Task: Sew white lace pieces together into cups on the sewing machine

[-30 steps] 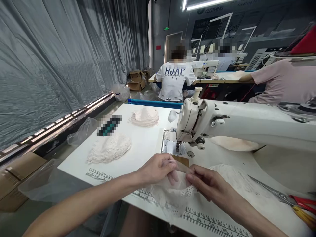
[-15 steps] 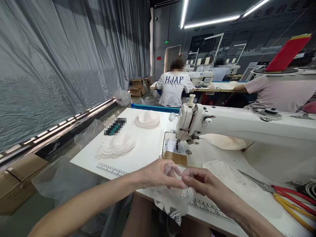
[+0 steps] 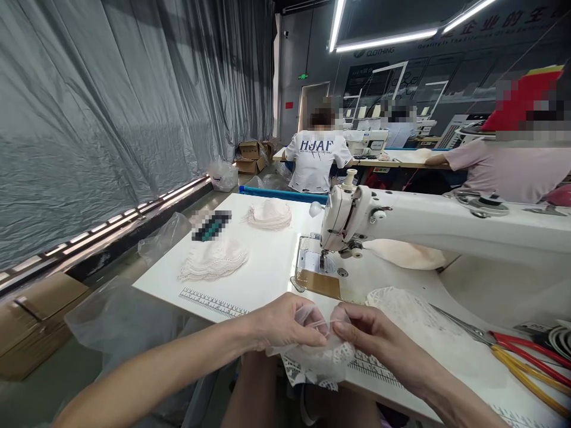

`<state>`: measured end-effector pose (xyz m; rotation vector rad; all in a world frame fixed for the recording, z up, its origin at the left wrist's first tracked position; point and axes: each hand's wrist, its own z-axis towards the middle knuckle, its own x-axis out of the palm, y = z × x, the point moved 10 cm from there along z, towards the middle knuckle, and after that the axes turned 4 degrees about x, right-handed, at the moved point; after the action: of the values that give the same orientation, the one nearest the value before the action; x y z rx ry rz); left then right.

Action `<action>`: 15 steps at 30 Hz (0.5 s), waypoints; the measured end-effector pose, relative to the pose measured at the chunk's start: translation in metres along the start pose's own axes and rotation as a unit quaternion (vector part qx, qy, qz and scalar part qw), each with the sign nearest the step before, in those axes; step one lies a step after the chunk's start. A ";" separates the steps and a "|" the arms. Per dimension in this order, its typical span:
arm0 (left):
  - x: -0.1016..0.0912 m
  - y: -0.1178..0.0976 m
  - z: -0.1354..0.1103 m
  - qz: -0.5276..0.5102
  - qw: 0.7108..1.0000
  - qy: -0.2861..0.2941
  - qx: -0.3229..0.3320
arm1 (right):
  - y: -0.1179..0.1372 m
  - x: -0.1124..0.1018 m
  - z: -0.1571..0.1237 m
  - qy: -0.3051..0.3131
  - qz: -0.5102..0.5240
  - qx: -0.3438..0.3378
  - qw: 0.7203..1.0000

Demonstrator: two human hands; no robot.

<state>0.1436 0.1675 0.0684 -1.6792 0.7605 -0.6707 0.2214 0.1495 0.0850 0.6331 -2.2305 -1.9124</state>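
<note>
Both hands meet at the table's front edge, in front of the sewing machine [image 3: 345,223]. My left hand [image 3: 289,324] pinches a sheer white lace piece [image 3: 314,365] between thumb and fingers. Close beside it, my right hand [image 3: 363,330] grips the same lace by its upper edge. The scalloped, holed border hangs below the fingers over the table edge. Part of the fabric is hidden behind the fingers. Right of my right hand lies another white lace piece [image 3: 404,309] on the table.
Two stacks of pale lace pieces, a nearer one [image 3: 214,261] and a farther one [image 3: 268,214], lie on the white table [image 3: 263,273]. Scissors [image 3: 486,339] with red and yellow handles lie at right. A cardboard box [image 3: 40,321] stands at left. Co-workers sit ahead, one in a white shirt [image 3: 314,157].
The fingertips have drawn slightly apart, with the lace stretched between them. The hanging lace border has lifted and shifted a little right. The whole view has moved slightly.
</note>
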 end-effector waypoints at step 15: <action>0.001 -0.003 -0.005 0.025 0.998 0.033 0.050 | 0.005 0.006 0.000 0.017 -0.014 -0.002 1.000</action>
<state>0.1410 0.1642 0.0727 -1.5490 0.7989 -0.7206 0.2145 0.1475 0.0887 0.6945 -2.2089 -1.9043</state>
